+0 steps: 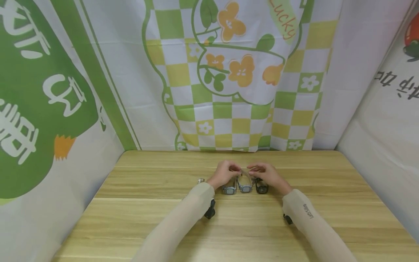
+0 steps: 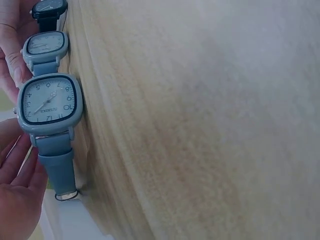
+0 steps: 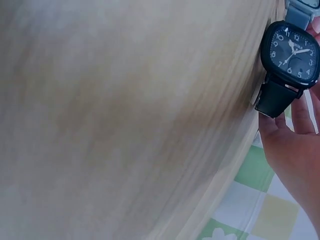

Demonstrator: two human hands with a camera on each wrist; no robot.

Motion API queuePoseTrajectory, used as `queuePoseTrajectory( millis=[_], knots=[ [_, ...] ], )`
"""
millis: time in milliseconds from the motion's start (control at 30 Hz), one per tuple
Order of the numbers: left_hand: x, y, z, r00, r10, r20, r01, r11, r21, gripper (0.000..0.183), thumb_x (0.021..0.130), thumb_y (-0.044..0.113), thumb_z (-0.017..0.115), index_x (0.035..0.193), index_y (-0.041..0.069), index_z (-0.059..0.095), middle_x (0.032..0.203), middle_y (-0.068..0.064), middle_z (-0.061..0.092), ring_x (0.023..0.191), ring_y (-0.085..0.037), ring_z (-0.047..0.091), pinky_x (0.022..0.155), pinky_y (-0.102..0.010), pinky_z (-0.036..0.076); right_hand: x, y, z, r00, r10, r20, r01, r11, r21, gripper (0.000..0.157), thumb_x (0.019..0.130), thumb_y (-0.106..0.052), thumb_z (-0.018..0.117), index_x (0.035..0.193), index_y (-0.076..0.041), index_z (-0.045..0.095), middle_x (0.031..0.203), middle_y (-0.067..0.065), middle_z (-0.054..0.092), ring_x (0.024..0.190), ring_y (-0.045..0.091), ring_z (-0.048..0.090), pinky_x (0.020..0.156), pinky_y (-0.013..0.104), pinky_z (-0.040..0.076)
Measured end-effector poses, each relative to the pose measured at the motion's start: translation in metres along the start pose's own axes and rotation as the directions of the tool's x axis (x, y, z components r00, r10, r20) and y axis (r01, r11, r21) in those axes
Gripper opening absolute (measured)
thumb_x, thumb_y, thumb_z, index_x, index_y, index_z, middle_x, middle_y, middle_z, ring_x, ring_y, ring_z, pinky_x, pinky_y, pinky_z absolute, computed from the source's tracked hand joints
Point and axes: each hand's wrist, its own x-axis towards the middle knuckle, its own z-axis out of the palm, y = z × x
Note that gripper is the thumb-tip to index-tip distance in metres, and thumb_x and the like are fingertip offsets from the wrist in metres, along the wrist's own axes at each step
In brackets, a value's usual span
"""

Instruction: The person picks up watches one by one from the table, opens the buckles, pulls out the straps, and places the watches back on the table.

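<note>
Three wristwatches stand in a row between my hands. The left blue-grey watch (image 1: 229, 190) has a rounded square face with numerals, large in the left wrist view. The middle blue-grey watch (image 1: 245, 189) has its strap raised in a loop behind the face. My left hand (image 1: 225, 172) pinches this strap from the left, above the left watch. Opposite it, my right hand (image 1: 269, 175) pinches the strap's right side, behind the black watch (image 1: 262, 189). White numerals show on the black watch's dial in the right wrist view. Fingers partly hide the straps.
A small silvery object (image 1: 201, 180) lies on the wooden table (image 1: 157, 182), left of the left wrist. Behind the table's far edge hangs a checkered, flowered curtain (image 1: 226, 123). Printed cloths line both sides.
</note>
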Motion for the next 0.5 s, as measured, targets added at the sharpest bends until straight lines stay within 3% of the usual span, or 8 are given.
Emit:
queuePoseTrajectory(
  millis=[200,500],
  knots=[
    [0.000,0.004,-0.001,1.000,-0.027,0.013,0.028,1.000,-0.007,0.015,0.097,0.002,0.075,0.111,-0.005,0.077,0.110,-0.018,0.078,0.106,-0.033,0.074,0.090,-0.035,0.061,-0.003,0.000,-0.005,1.000,0.006,-0.012,-0.007,0.999,-0.040,0.031,0.104,-0.006,0.067,0.129,0.012,0.066,0.127,0.031,0.069,0.113,0.046,0.069,0.093,0.052,0.060],
    [0.000,0.017,0.003,0.999,-0.019,0.039,0.020,0.999,-0.038,0.022,0.097,0.004,0.075,0.116,-0.008,0.075,0.115,-0.022,0.077,0.109,-0.033,0.073,0.093,-0.032,0.060,-0.014,0.001,-0.019,0.999,0.036,-0.033,-0.038,0.998,-0.052,0.034,0.104,-0.009,0.067,0.132,0.010,0.065,0.126,0.028,0.071,0.116,0.043,0.068,0.102,0.050,0.057]
  ],
)
